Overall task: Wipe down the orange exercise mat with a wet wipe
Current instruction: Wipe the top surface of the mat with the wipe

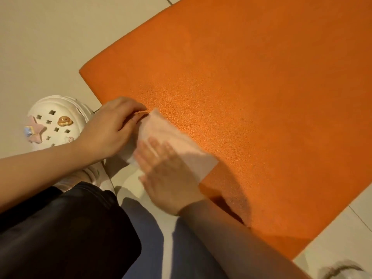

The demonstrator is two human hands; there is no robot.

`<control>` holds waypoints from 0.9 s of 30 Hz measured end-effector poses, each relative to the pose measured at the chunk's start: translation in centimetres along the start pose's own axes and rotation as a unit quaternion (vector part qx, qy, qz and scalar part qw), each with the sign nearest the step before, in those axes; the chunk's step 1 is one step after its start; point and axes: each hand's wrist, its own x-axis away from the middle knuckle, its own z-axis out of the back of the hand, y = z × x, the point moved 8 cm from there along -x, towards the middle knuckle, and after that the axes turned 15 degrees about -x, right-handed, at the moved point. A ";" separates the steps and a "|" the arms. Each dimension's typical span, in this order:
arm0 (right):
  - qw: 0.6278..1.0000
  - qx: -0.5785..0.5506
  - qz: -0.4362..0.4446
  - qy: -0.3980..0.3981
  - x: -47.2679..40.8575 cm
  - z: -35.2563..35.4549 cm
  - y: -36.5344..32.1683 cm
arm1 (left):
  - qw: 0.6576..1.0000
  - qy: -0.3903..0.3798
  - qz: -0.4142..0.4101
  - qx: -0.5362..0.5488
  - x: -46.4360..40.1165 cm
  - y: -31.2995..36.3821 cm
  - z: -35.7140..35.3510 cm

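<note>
The orange exercise mat (251, 97) lies flat on the pale tiled floor and fills the right and upper part of the head view. A white wet wipe (171, 137) is spread on its near edge. My left hand (108, 129) pinches the wipe's far left corner with curled fingers at the mat's edge. My right hand (165, 174) lies flat on the wipe with straight fingers, blurred by motion, pressing it onto the mat.
A white clog with charms (54, 121) stands on the floor left of the mat's corner. My dark-trousered knee (60, 234) fills the lower left. A pale object (340, 270) shows at the bottom right edge. Bare tile (50, 37) extends to the upper left.
</note>
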 end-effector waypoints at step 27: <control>0.999 -0.026 -0.019 -0.013 3.6 -1.3 -0.4 | 0.982 -0.128 0.036 -0.136 1.6 -2.1 -4.1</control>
